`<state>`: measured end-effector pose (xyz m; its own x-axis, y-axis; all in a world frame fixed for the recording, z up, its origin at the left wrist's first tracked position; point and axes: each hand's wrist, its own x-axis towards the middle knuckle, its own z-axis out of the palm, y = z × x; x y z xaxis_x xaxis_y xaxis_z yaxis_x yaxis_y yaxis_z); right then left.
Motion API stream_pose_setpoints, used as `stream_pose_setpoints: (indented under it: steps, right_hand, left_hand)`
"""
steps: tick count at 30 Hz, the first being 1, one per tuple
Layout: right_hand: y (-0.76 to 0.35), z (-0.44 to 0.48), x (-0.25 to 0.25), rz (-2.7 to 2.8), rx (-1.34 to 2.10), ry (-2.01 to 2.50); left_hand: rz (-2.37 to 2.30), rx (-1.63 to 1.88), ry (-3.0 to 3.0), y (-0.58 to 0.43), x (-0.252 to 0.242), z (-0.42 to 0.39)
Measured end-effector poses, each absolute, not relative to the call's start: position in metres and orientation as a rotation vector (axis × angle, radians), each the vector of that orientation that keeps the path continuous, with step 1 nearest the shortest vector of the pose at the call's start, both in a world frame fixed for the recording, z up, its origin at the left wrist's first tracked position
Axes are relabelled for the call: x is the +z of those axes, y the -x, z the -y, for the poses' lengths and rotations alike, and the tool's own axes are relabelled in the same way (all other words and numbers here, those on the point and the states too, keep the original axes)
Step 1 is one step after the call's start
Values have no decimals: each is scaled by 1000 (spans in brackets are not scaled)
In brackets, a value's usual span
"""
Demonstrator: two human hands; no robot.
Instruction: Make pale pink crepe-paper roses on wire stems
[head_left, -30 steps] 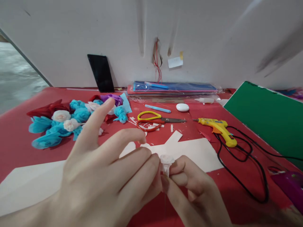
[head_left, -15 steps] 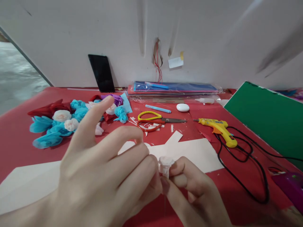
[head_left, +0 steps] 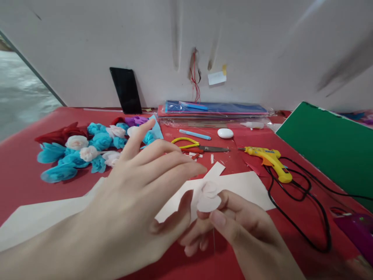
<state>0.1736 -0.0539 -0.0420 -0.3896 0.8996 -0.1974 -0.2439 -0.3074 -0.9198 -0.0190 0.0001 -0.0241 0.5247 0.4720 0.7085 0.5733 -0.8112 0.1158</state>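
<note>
My right hand [head_left: 239, 229] pinches a small pale pink paper flower [head_left: 208, 197] by its base, low in the middle of the view, over a sheet of cream paper [head_left: 247, 186]. A thin wire stem seems to hang below the flower. My left hand [head_left: 136, 202] hovers just left of the flower with its fingers stretched out and apart, holding nothing; its thumb lies close to the flower.
On the red table [head_left: 17, 171]: a pile of blue, white and red paper flowers [head_left: 84, 151] at left, scissors [head_left: 201, 147], a blue pen [head_left: 194, 134], a yellow glue gun [head_left: 269, 157] with black cord [head_left: 303, 202], paper packs [head_left: 215, 109], a green sheet [head_left: 329, 140], a dark phone [head_left: 126, 90] on the wall.
My left hand has let go of the flower and its fingers have opened out flat. My right hand has turned the flower, which now shows a wider petal.
</note>
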Motion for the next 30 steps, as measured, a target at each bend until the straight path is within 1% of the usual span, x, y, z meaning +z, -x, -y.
stream_pose_setpoints:
  steps: [4,10,16,23,26,30]
  right_hand:
    - [-171,52,-46,1009,1882,858]
    - [-172,53,-45,978,1932,762]
    - [-173,58,-36,1090,1824,920]
    - [-172,56,-32,1152,1775,986]
    - [-169,59,-28,1105,1732,1051]
    - [-164,64,-23,980,1568,1264]
  left_hand:
    - [985,-1255,2744,21,-22,3]
    - [996,-1264,2757,21,-20,6]
    - [953,-1275,2757,15,-20,5]
    - [976,-1312,2760,18,-23,9]
    - [924,-1282,2742,17,-27,10]
    - [796,-1185,2609,15,-31,13]
